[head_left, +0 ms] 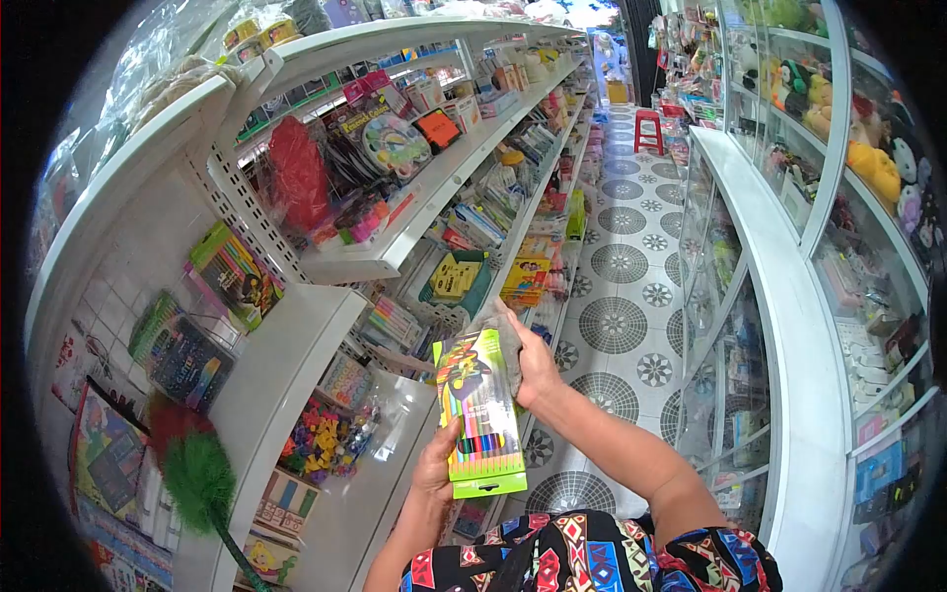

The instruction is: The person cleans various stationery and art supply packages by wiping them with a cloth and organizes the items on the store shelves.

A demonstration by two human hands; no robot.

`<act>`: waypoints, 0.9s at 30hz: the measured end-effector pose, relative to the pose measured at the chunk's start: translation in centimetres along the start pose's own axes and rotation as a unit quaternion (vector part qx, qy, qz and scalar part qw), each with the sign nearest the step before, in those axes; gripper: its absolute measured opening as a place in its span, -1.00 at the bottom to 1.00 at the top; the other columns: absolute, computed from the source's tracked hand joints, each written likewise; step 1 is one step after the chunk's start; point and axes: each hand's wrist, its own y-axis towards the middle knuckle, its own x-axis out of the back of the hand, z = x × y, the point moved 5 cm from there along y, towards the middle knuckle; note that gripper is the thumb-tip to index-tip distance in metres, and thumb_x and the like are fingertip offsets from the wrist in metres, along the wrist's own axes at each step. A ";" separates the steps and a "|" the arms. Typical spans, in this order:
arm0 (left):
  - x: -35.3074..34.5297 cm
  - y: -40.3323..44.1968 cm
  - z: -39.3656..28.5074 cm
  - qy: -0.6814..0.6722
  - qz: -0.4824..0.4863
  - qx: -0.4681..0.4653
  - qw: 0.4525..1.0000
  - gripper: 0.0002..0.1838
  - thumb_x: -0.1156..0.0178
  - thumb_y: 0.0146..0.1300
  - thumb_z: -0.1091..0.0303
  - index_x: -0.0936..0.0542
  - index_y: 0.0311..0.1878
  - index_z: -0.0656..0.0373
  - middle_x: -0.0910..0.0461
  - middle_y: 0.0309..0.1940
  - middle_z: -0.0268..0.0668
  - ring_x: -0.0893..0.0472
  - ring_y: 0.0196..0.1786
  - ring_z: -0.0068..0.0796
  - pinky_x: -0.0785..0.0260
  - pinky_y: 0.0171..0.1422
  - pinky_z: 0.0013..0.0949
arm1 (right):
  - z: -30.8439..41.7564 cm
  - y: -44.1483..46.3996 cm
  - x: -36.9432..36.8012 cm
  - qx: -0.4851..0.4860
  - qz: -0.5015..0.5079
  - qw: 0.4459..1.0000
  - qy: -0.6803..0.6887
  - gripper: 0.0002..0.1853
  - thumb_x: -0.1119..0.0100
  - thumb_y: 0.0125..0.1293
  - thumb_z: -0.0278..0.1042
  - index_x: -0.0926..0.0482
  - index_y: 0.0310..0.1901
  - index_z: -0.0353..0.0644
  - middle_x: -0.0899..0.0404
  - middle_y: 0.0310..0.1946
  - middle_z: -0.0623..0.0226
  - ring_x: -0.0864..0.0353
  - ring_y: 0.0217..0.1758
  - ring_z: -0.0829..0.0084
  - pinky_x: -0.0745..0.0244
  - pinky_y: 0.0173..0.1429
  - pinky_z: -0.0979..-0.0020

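Note:
A green box of colored pencils (480, 424) is held up in front of my body, its printed face with a row of colored pencils toward me. My left hand (436, 462) is closed on its lower left edge, thumb on the front. At the upper right of the box, my right hand (536, 363) is closed around a grey cloth (508, 345), which touches the box's top and side. A similar pencil box (233, 276) leans upright on the shelf to the left. Beside it stands a dark packet (187, 360).
White shelving (281, 370) packed with stationery runs along my left. A green and red duster (197, 483) stands against it. Glass cabinets (730, 326) with toys line the right. Along the patterned tile floor (619, 263) between them, a red stool (648, 131) stands farther back.

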 end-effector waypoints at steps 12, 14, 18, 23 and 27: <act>-0.5 1.9 -0.5 0.177 -0.082 -0.187 0.963 -0.39 -0.13 0.32 0.46 -0.13 0.38 0.16 -0.51 0.03 -0.28 -0.57 -0.01 -0.52 -0.49 0.10 -0.36 | -2.9 -3.1 4.6 -0.073 0.030 0.997 -0.024 -0.61 0.12 0.46 -0.14 -0.44 0.14 -0.22 -0.58 -0.01 0.24 -0.60 -0.02 0.35 -0.49 0.15 0.28; 0.6 2.2 0.0 0.198 -0.090 -0.202 0.955 -0.38 -0.13 0.32 0.46 -0.13 0.40 0.13 -0.48 0.09 -0.27 -0.57 0.00 -0.48 -0.48 0.10 -0.38 | -3.1 -4.9 2.3 -0.005 -0.006 0.997 -0.077 -0.56 0.09 0.46 -0.14 -0.35 0.24 -0.21 -0.50 0.08 0.29 -0.52 0.09 0.42 -0.42 0.21 0.34; 0.7 2.1 1.0 0.173 -0.080 -0.111 0.975 -0.40 -0.01 0.41 0.04 -0.19 0.39 0.12 -0.44 0.15 -0.26 -0.50 0.13 -0.41 -0.41 0.18 -0.32 | -5.2 -4.8 4.3 0.060 0.011 0.960 -0.272 -0.51 0.06 0.45 -0.17 -0.25 0.34 -0.15 -0.24 0.32 0.32 -0.23 0.35 0.40 -0.14 0.38 0.40; 0.5 2.0 -0.1 0.094 -0.053 -0.117 0.987 -0.28 0.12 0.37 -0.25 -0.23 0.37 0.12 -0.41 0.21 -0.21 -0.43 0.24 -0.29 -0.26 0.35 -0.22 | -4.8 -7.7 1.8 0.294 0.108 0.623 -0.717 -0.52 -0.03 0.35 -0.25 -0.32 0.28 -0.18 -0.20 0.37 0.16 -0.13 0.47 0.18 0.08 0.47 0.08; -1.3 2.2 -1.3 -0.035 0.146 -0.031 0.988 -0.22 0.19 0.34 -0.33 -0.23 0.37 0.12 -0.36 0.28 -0.14 -0.47 0.23 -0.24 -0.31 0.32 -0.02 | -6.6 -10.5 1.0 0.290 0.256 0.525 -0.758 -0.45 -0.11 0.27 -0.24 -0.33 0.29 -0.14 -0.23 0.36 0.16 -0.10 0.49 0.19 0.29 0.46 -0.18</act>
